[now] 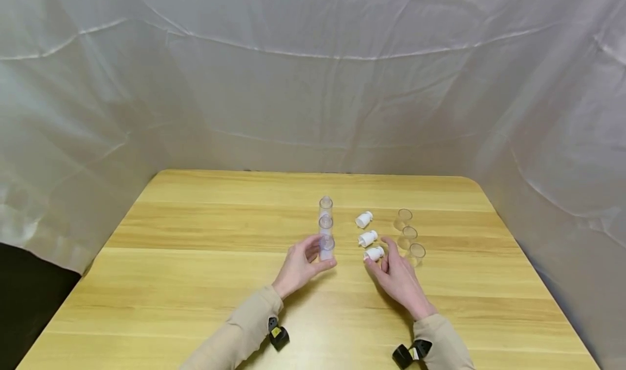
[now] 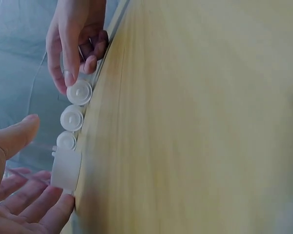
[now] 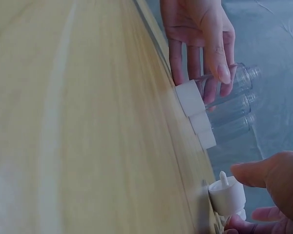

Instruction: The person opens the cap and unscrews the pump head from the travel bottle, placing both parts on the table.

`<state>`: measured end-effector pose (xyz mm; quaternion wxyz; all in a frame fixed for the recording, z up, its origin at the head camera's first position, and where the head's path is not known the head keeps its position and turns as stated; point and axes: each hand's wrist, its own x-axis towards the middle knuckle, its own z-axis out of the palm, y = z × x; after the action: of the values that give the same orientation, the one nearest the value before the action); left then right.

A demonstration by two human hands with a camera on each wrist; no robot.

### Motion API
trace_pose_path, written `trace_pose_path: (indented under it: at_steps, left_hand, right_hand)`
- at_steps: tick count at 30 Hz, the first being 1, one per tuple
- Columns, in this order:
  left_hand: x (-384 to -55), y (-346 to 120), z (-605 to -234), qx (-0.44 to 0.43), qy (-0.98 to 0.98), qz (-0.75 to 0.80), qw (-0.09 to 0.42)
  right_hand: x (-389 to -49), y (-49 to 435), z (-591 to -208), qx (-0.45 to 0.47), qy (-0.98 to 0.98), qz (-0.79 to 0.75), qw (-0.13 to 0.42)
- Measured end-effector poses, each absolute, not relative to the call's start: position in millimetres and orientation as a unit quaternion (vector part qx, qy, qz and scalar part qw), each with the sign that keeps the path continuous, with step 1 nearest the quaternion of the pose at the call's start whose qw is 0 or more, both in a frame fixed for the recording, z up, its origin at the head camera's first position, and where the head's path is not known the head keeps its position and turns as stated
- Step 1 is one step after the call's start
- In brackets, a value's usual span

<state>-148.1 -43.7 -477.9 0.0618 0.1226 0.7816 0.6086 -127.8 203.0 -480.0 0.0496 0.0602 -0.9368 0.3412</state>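
Note:
Three clear bottles with white bases and narrow necks stand in a row at the table's middle. Around the nearest bottle (image 1: 326,249) curves my left hand (image 1: 299,264), fingers behind it and thumb on the near side. A gap shows between thumb and bottle in the left wrist view. Three white pump heads lie on their sides to the right. My right hand (image 1: 398,280) is at the nearest pump head (image 1: 374,254), thumb by its wide end, index finger by its narrow end. In the right wrist view a stem shows inside that pump head (image 3: 228,197).
To the right of the pump heads stand three clear caps: a far one (image 1: 405,215), a middle one (image 1: 409,234) and a near one (image 1: 417,252). The wooden table (image 1: 195,223) is enclosed by hanging grey fabric (image 1: 313,98).

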Motion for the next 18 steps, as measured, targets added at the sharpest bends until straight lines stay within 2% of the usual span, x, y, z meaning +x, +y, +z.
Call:
trace_pose_path:
  at_steps: [9, 18]
  left_hand:
    - [-146, -67, -468, 0.126, 0.786, 0.600, 0.083]
    - [-146, -97, -460, 0.126, 0.813, 0.564, 0.080]
  right_hand:
    - [-118, 209, -476, 0.089, -0.927, 0.356, 0.075]
    - [-101, 224, -472, 0.117, -0.921, 0.358, 0.100]
